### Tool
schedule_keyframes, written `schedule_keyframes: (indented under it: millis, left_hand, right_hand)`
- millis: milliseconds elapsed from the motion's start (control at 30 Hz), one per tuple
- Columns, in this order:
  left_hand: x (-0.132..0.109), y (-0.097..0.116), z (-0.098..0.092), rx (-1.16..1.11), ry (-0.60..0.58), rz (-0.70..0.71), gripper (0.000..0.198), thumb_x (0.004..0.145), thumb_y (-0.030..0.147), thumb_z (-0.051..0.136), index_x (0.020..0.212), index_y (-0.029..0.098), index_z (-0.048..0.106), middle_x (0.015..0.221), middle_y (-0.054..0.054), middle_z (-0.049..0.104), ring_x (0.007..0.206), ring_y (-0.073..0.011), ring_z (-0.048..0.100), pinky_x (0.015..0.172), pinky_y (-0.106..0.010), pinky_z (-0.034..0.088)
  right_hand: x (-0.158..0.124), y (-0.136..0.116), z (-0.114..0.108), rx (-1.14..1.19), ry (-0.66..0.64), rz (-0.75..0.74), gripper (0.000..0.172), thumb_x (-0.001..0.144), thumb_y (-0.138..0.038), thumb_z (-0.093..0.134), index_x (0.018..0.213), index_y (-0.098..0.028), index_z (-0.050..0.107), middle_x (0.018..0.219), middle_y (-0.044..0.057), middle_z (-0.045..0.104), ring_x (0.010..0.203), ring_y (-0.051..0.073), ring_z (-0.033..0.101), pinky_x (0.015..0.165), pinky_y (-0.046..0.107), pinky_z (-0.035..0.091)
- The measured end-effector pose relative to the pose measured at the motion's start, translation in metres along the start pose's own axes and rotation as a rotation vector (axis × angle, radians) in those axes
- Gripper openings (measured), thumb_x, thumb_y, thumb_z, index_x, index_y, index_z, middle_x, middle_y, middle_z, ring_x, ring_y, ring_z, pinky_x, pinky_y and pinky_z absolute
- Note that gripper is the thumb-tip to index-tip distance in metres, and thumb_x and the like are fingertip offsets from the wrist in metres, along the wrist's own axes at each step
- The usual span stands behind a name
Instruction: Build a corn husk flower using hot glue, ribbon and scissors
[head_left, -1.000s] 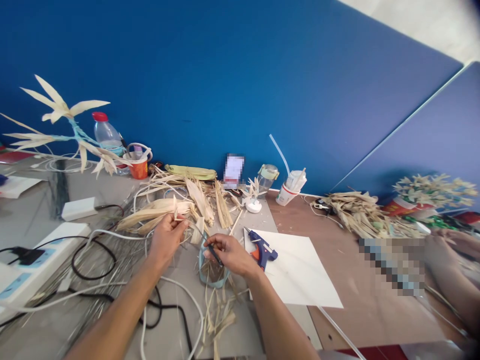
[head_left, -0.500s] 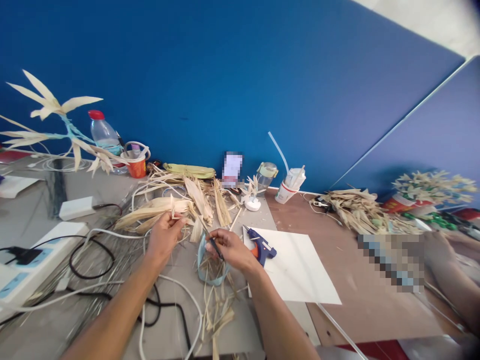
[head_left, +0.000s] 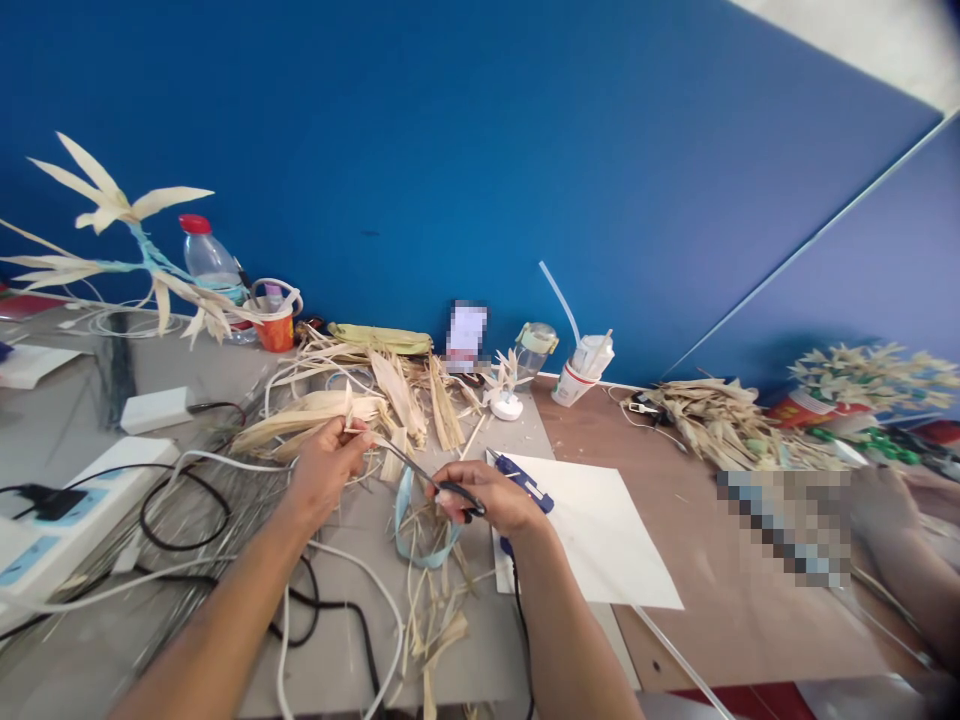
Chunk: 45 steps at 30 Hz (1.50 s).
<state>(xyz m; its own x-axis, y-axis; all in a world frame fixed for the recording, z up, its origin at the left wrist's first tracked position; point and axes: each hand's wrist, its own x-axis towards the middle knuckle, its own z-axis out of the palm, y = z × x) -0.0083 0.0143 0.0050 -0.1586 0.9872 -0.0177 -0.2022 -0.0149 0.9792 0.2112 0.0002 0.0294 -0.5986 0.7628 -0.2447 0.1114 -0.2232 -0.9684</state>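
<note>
My left hand (head_left: 326, 464) is closed, pinching a thin strip of dried husk (head_left: 360, 432) just above the grey table. My right hand (head_left: 487, 497) is closed on the black handles of a pair of scissors (head_left: 420, 473), whose blades point up-left toward the strip at my left fingertips. A light blue ribbon loop (head_left: 420, 535) and loose husk scraps (head_left: 435, 610) lie under and in front of my right hand. A blue glue gun (head_left: 525, 482) lies partly hidden behind my right hand, on a white sheet (head_left: 600, 540).
A pile of dried husks (head_left: 360, 395) lies beyond my hands. Cables (head_left: 187, 520) and a white power strip (head_left: 45, 530) sit at left. A bottle (head_left: 208, 262), orange cup (head_left: 276, 328) and husk flower stem (head_left: 112, 215) stand at back left. Another person's arm (head_left: 892, 540) is at right.
My right hand has shifted right and now shows the scissor handles, with the blades reaching toward the strip in my left hand. The left hand has stayed almost still.
</note>
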Motion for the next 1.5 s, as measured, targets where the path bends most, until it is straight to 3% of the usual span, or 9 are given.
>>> schedule_keyframes:
  millis: [200,433,1500]
  left_hand:
    - [0.0015,0.0002,-0.0057,-0.041,-0.186,-0.037,0.026,0.068,0.031,0.068,0.078,0.018,0.049,0.058,0.009,0.042,0.040,-0.0031,0.027,0.041,-0.019,0.021]
    - [0.0007,-0.0002,-0.0072,-0.012,-0.244,-0.029,0.024,0.069,0.031,0.067,0.078,0.017,0.050,0.058,0.008,0.043,0.043,-0.0045,0.030,0.042,-0.019,0.023]
    - [-0.0006,0.0028,-0.0058,0.036,-0.228,-0.044,0.023,0.067,0.029,0.068,0.076,0.018,0.050,0.059,0.007,0.043,0.042,-0.0046,0.031,0.041,-0.018,0.024]
  right_hand:
    - [-0.0030,0.0009,-0.0067,0.064,-0.138,-0.015,0.033,0.067,-0.043,0.068,0.078,-0.012,0.064,0.047,-0.004,0.050,0.046,0.008,0.038,0.049,0.023,0.024]
    - [-0.0025,0.0029,-0.0086,0.102,-0.200,0.002,0.036,0.068,-0.043,0.067,0.081,-0.010,0.064,0.047,-0.004,0.049,0.045,0.008,0.037,0.049,0.023,0.023]
    - [-0.0058,-0.0005,-0.0097,0.063,-0.187,0.038,0.037,0.063,-0.041,0.070,0.081,-0.010,0.065,0.045,-0.005,0.049,0.044,0.006,0.037,0.047,0.023,0.023]
